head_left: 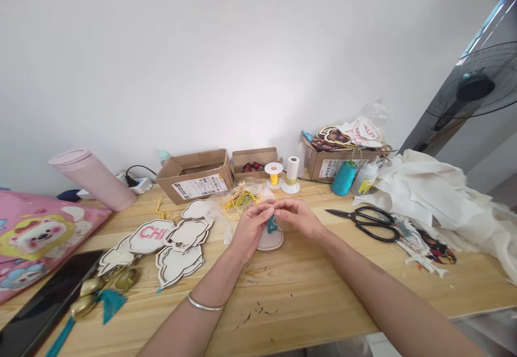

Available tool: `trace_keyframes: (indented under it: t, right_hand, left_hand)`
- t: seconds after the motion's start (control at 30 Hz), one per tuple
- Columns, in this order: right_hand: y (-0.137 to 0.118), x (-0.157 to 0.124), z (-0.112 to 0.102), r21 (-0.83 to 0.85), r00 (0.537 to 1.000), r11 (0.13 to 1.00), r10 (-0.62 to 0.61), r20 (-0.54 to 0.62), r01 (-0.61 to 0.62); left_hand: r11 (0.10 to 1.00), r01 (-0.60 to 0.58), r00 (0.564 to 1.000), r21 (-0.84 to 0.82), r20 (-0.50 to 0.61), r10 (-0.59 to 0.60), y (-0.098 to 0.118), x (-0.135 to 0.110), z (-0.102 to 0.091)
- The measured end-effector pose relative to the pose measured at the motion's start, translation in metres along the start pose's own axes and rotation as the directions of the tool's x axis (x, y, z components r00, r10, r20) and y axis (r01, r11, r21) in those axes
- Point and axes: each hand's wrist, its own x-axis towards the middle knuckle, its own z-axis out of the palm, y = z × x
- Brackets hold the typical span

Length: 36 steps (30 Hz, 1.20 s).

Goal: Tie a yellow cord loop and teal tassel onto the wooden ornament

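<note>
My left hand [251, 229] and my right hand [298, 217] meet at the middle of the table, fingertips pinched close together. From between them hangs a small loop of teal thread [272, 224]; its upper end is hidden by the fingers. Just below lies a pale, rounded panel with a dark edge [271, 243], partly covered by my left hand. Whether my fingers touch the panel, I cannot tell. Behind my hands is a tangle of yellow and green cords [240, 200] on clear plastic.
Several cloud-shaped panels [180, 265] lie left, near gold bells with teal tassels [109, 303] and a dark tablet [48, 298]. Black scissors [363, 219], white fabric [448, 201] and a teal thread cone [343, 178] are right. Cardboard boxes [194, 176] and spools [291, 174] stand behind.
</note>
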Motion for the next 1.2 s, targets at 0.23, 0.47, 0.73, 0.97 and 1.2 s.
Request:
trace_keyframes:
  t: [0.23, 0.47, 0.73, 0.97, 1.2]
  right_hand:
    - [0.001, 0.0, 0.002, 0.051, 1.0, 0.999, 0.02, -0.017, -0.019]
    - [0.005, 0.001, 0.004, 0.069, 0.997, 0.994, 0.081, 0.001, -0.081]
    - [0.012, 0.004, -0.007, 0.088, 0.999, 0.996, 0.007, 0.035, -0.01]
    - [0.002, 0.003, -0.022, -0.101, 0.97, 0.989, 0.128, 0.207, -0.108]
    - [0.01, 0.004, -0.011, -0.373, 0.998, 0.926, -0.032, 0.056, 0.05]
  left_hand:
    - [0.995, 0.07, 0.997, -0.067, 0.02, -0.069, 0.001, 0.0, 0.001]
    - [0.978, 0.083, 0.992, -0.191, -0.078, -0.099, 0.003, 0.001, 0.003]
    - [0.973, 0.083, 0.988, -0.215, -0.107, -0.108, 0.007, 0.003, -0.003]
    - [0.978, 0.046, 0.986, -0.203, -0.148, -0.077, 0.01, 0.002, 0.001]
    - [0.982, 0.046, 0.993, -0.182, -0.101, -0.065, 0.008, 0.001, -0.001]
